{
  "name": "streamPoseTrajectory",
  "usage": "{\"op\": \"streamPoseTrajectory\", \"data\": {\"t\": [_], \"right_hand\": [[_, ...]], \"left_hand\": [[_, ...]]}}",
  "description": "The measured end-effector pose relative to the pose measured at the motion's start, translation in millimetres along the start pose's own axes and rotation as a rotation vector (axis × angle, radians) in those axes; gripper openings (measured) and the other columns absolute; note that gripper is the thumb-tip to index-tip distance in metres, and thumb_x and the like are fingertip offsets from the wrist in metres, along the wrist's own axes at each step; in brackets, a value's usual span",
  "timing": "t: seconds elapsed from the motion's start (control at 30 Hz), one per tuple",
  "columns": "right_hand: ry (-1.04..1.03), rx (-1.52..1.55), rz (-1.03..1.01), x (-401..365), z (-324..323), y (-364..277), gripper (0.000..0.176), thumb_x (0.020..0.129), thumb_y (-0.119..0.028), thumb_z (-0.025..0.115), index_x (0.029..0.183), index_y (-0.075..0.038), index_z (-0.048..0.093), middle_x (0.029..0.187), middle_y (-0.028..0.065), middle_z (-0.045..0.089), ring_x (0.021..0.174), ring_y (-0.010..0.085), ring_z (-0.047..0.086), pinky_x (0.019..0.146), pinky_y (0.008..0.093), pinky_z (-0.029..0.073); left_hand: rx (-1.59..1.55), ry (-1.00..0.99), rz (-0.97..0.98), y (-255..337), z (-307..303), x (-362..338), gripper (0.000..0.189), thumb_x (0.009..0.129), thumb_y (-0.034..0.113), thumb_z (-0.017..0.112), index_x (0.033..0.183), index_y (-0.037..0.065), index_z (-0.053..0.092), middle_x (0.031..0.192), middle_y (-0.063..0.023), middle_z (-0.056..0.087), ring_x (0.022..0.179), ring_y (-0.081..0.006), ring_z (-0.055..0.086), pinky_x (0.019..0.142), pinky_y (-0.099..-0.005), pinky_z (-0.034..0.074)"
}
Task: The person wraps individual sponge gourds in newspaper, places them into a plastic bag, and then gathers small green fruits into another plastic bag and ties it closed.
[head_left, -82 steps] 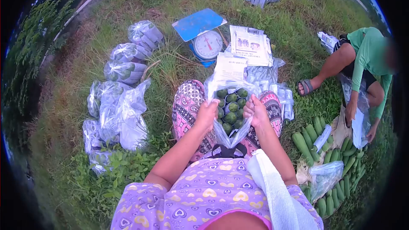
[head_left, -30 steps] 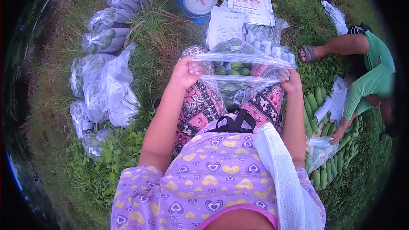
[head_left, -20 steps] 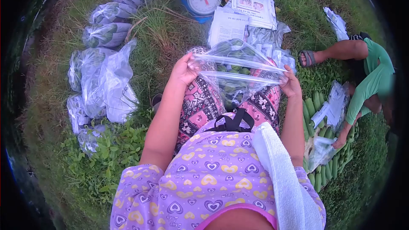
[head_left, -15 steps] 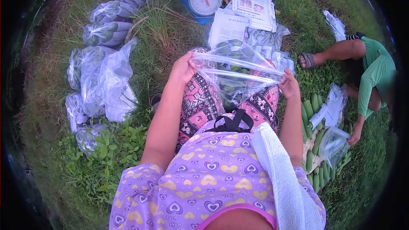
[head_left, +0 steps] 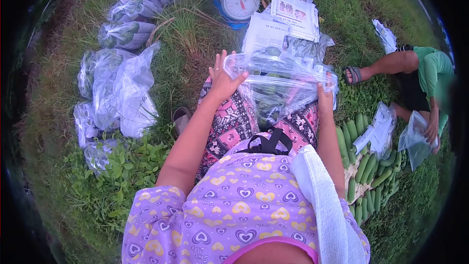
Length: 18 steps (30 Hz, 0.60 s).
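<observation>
A clear plastic bag (head_left: 273,64) with dark green vegetables (head_left: 271,93) inside stands between my knees, its mouth stretched wide. My left hand (head_left: 225,80) is at the left edge of the mouth, fingers spread and thumb apart, with the plastic touching it. At the right edge, my right hand (head_left: 326,98) has the plastic between its upright thumb and its fingers, which the film partly covers. What kind the vegetables are is hard to make out through the plastic.
Several filled bags (head_left: 126,35) lie on the grass at left. Ahead are a dial scale (head_left: 240,3) and newspapers (head_left: 295,12). At right, long green vegetables (head_left: 364,168) lie in rows beside a person in a green sleeve (head_left: 436,76), whose hand holds another plastic bag (head_left: 414,139).
My left hand has gone from a pinch on the bag's edge to spread fingers. The bag's mouth has widened. The other person's hand has lifted a plastic bag off the long vegetables.
</observation>
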State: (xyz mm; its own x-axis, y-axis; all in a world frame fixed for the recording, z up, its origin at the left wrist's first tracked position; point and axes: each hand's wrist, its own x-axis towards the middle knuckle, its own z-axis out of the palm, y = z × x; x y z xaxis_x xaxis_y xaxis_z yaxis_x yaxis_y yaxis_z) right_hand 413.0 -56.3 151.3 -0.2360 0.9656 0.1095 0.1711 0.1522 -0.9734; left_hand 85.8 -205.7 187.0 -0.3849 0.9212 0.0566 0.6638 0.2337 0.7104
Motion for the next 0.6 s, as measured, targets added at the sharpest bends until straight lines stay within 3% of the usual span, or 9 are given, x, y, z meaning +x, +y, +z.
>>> {"op": "streamPoseTrajectory", "data": {"t": [0.17,0.2,0.27,0.3,0.37,0.47,0.5,0.53,0.6], "right_hand": [[-0.142,-0.246,-0.431,18,45,-56,0.039,0.097,-0.028,0.048,0.124,-0.001,0.056,0.133,0.0134,0.052,0.131,0.0276,0.039,0.106,0.0340,0.030],[-0.248,-0.249,-0.325,19,54,-53,0.035,0.096,-0.028,0.049,0.119,-0.002,0.058,0.124,0.0147,0.056,0.123,0.0289,0.045,0.100,0.0349,0.035],[-0.461,-0.257,-0.109,14,75,-42,0.030,0.095,-0.027,0.050,0.110,-0.004,0.062,0.107,0.0172,0.064,0.108,0.0315,0.059,0.090,0.0365,0.044],[-0.416,-0.445,-0.205,4,91,-73,0.020,0.090,-0.020,0.052,0.101,-0.006,0.062,0.087,0.0200,0.066,0.084,0.0380,0.063,0.076,0.0429,0.048],[-0.479,-0.722,-0.214,6,103,-64,0.016,0.086,-0.017,0.054,0.096,-0.007,0.061,0.085,0.0215,0.065,0.084,0.0408,0.061,0.076,0.0458,0.047],[-0.408,-0.889,-0.239,18,114,-51,0.014,0.080,-0.016,0.056,0.090,-0.007,0.059,0.081,0.0215,0.064,0.083,0.0423,0.061,0.072,0.0500,0.046],[-0.346,-0.694,-0.268,20,114,-43,0.014,0.082,-0.015,0.056,0.093,-0.007,0.058,0.079,0.0249,0.061,0.078,0.0443,0.060,0.070,0.0473,0.047],[-0.250,-0.537,-0.151,21,114,-43,0.019,0.084,-0.021,0.059,0.096,-0.006,0.059,0.080,0.0212,0.063,0.079,0.0348,0.063,0.073,0.0428,0.047],[-0.341,-0.040,-0.024,25,105,-48,0.041,0.086,-0.030,0.062,0.115,-0.001,0.056,0.107,0.0087,0.061,0.101,0.0173,0.054,0.090,0.0332,0.042]], "left_hand": [[-0.223,0.032,0.298,32,13,23,0.040,0.093,0.039,0.048,0.126,0.018,0.057,0.151,-0.0158,0.025,0.143,-0.0351,0.010,0.109,-0.0610,0.004],[-0.253,0.008,0.357,38,17,25,0.035,0.093,0.035,0.050,0.121,0.018,0.060,0.149,-0.0153,0.029,0.143,-0.0341,0.012,0.109,-0.0606,0.004],[-0.360,0.025,0.428,47,34,30,0.026,0.092,0.026,0.051,0.110,0.013,0.064,0.124,-0.0158,0.058,0.129,-0.0313,0.043,0.105,-0.0552,0.026],[-0.358,0.009,0.323,54,39,31,0.026,0.093,0.024,0.049,0.110,0.010,0.063,0.113,-0.0160,0.061,0.117,-0.0296,0.051,0.098,-0.0495,0.034],[-0.363,-0.025,0.128,68,47,30,0.027,0.096,0.022,0.046,0.110,0.004,0.061,0.090,-0.0163,0.068,0.094,-0.0263,0.066,0.084,-0.0381,0.048],[-0.665,0.014,-0.101,63,64,42,0.029,0.099,0.025,0.044,0.097,0.000,0.058,0.064,-0.0109,0.064,0.062,-0.0193,0.065,0.061,-0.0324,0.049],[-0.617,-0.041,-0.216,62,65,46,0.030,0.098,0.026,0.045,0.102,-0.001,0.058,0.073,-0.0133,0.066,0.069,-0.0233,0.066,0.066,-0.0346,0.050],[-0.510,0.249,0.012,43,93,52,0.033,0.098,0.029,0.045,0.106,0.000,0.059,0.083,-0.0161,0.067,0.078,-0.0264,0.066,0.072,-0.0367,0.050],[-0.358,0.040,-0.205,58,73,49,0.038,0.097,0.034,0.042,0.115,0.005,0.057,0.102,-0.0200,0.065,0.098,-0.0351,0.062,0.085,-0.0409,0.046]]}}
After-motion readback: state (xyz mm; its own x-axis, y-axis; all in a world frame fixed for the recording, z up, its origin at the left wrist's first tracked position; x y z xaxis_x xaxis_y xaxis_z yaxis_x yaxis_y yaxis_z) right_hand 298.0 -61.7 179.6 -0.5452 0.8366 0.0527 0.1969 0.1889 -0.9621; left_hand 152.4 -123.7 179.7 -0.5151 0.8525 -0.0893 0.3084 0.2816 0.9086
